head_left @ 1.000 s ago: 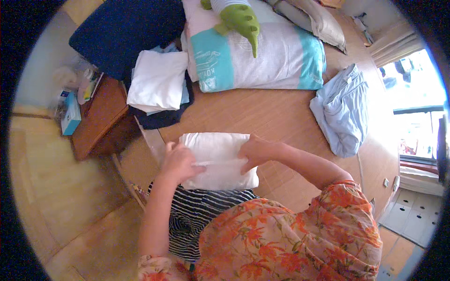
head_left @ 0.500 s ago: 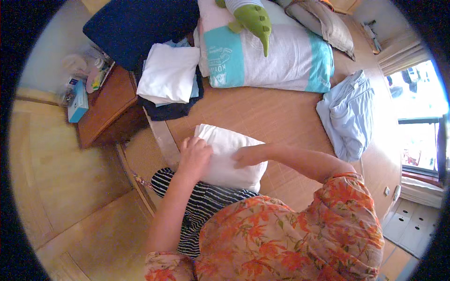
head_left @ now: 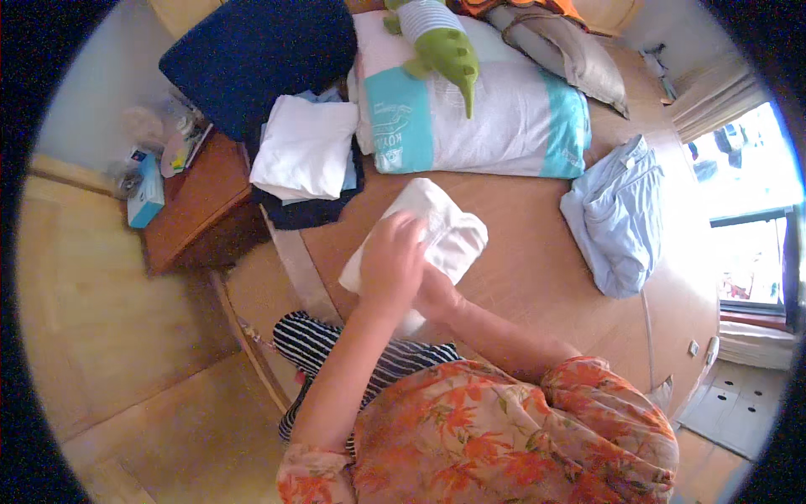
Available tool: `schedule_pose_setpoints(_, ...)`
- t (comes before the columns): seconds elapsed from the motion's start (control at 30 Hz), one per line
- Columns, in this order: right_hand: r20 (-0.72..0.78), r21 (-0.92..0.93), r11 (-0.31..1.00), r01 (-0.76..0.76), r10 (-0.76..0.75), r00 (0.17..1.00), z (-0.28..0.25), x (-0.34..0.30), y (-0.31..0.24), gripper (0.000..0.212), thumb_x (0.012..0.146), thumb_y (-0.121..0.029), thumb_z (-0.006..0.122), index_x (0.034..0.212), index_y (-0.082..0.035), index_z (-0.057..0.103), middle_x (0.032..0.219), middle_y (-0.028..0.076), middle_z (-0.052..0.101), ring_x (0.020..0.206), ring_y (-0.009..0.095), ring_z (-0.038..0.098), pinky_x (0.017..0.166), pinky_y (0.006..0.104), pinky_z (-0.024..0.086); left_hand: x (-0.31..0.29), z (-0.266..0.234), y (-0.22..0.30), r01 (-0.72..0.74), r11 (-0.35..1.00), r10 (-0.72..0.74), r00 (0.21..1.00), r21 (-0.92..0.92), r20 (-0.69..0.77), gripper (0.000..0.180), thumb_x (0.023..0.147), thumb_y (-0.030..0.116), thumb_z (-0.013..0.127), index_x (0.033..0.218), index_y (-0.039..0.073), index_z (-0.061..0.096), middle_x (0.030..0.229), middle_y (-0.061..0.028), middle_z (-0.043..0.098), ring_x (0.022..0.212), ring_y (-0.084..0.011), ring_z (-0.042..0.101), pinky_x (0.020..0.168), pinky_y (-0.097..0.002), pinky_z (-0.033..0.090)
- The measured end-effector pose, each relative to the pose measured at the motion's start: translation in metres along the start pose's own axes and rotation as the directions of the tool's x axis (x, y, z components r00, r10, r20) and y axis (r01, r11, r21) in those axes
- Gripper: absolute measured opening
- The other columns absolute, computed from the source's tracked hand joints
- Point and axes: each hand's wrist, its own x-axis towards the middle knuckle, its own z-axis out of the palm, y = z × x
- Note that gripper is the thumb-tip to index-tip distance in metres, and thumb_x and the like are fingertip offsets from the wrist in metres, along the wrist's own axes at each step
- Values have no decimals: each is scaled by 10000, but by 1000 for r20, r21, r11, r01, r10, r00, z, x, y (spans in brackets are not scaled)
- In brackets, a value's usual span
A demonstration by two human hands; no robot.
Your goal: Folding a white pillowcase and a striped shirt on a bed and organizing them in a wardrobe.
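Cloth (head_left: 453,235), wht, at L grip (head_left: 395,252)

On the brown bed (head_left: 529,277) lie a folded blanket (head_left: 487,130), a pillow (head_left: 558,50), blue clothes (head_left: 621,223) and a clothes pile (head_left: 304,151).

a peach top (head_left: 520,420) (splashed with orange flowers (head_left: 457,438)), short sleeves (head_left: 581,378), dark striped bottoms (head_left: 403,363).

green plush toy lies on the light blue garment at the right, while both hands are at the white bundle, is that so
Not quite: the head view shows the green plush toy lying on the folded white-and-turquoise blanket, not on the light blue garment. The left hand and right hand are at the white bundle.
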Motion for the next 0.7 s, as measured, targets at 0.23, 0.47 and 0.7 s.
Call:
schedule_pose_setpoints(0.23, 89, 529, 706, -471, 506, 858, 38, 22, -38, 176, 956, -210, 534, 881, -65, 599, 780, 22, 622, 738, 135, 593, 668, 297, 478, -109, -30, -26, 501, 863, -500, 866, 69, -29, 301, 763, 145, 711, 1004, 29, 573, 997, -165, 575, 933, -361, 567, 807, -428, 469)
schedule_pose_setpoints(0.47, 234, 28, 979, 201, -201, 951, 11, 27, 26, 226, 946, -178, 570, 992, 43, 572, 962, 138, 640, 886, 278, 634, 847, 387, 519, -121, -3, -9, 324, 940, -332, 941, 105, 66, 197, 857, 123, 542, 1008, 1, 579, 982, -183, 581, 919, -361, 551, 822, -456, 448)
schedule_pose_setpoints(0.7, 282, 486, 805, -340, 224, 933, 56, -10, 6, 255, 942, -97, 512, 1124, 81, 527, 1128, 208, 605, 1035, 340, 604, 942, 417, 499, -128, 28, -40, 206, 738, -506, 799, 643, 325, 435, 936, 242, 424, 1308, 16, 446, 1263, -125, 549, 1207, -248, 487, 1065, -388, 360)
